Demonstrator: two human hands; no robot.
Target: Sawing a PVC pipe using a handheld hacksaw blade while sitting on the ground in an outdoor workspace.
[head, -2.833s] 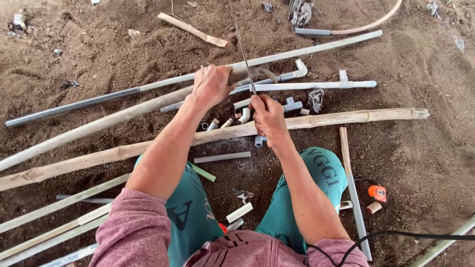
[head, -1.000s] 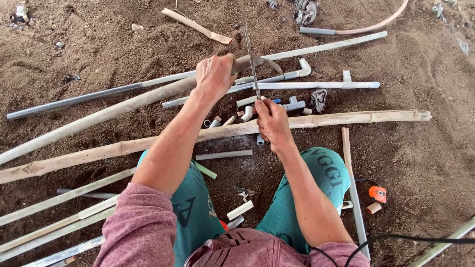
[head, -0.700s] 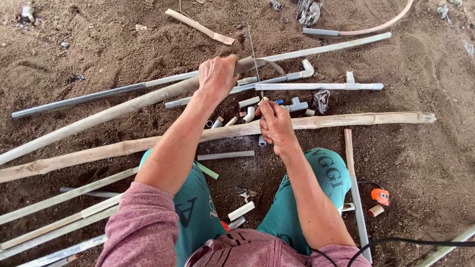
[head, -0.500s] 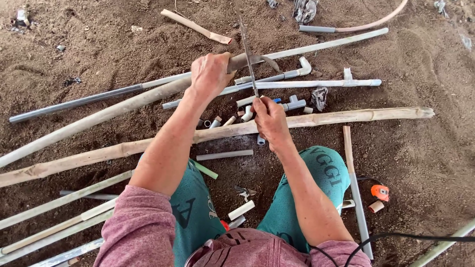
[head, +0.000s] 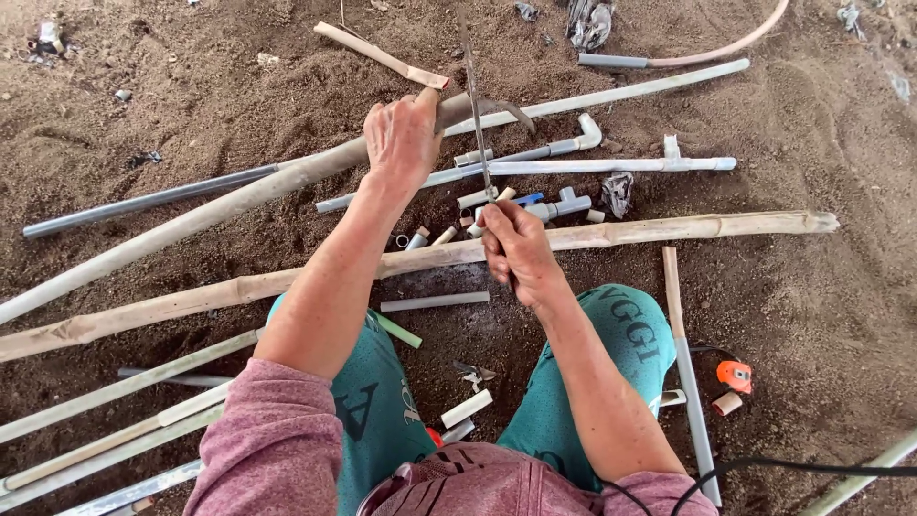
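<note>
My left hand (head: 403, 139) presses down on a long bamboo pole (head: 220, 203) that runs from the lower left up toward the centre. My right hand (head: 516, 250) grips the near end of a thin saw blade (head: 475, 105), which points away from me and crosses the pole just right of my left hand. Under my right wrist lies a second, longer bamboo pole (head: 669, 229). Small grey pipe fittings (head: 559, 205) are scattered between the two poles.
Grey plastic pipes (head: 611, 164) and an elbow-ended pipe (head: 573, 145) lie on the brown dirt ahead. More poles and pipes (head: 105, 430) lie at the lower left. An orange tape measure (head: 735, 376) and a black cable (head: 793, 466) sit at the right. My knees in teal trousers (head: 621, 334) frame short pipe offcuts (head: 466, 408).
The saw blade has slid back and forth across the pole with my right hand. My left hand has stayed on the pole.
</note>
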